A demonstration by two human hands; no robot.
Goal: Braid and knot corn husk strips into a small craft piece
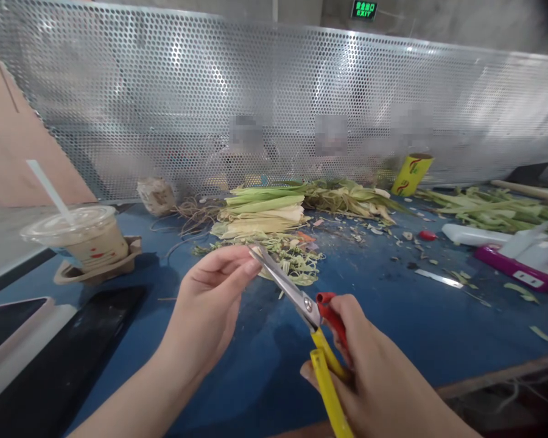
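My right hand [369, 353] is wrapped around the scissors [296, 301], which have metal blades and red and yellow handles. Their blades look closed or nearly so and point up and left. Thumb and fingers of my left hand [212, 292] pinch together right at the blade tips. A small pale bit shows there, too small to name. Just beyond the tips lies a heap of shredded pale-green strips [301, 267]. Behind it is a stack of flat green and cream corn husks [265, 210].
A lidded drink cup [89, 237] with a straw stands in a cardboard holder on the left, near a black tablet-like slab [68, 359]. More husks [488, 207], a purple power strip [516, 267] and a blade-like strip [438, 278] lie right. A perforated metal screen [164, 91] stands behind.
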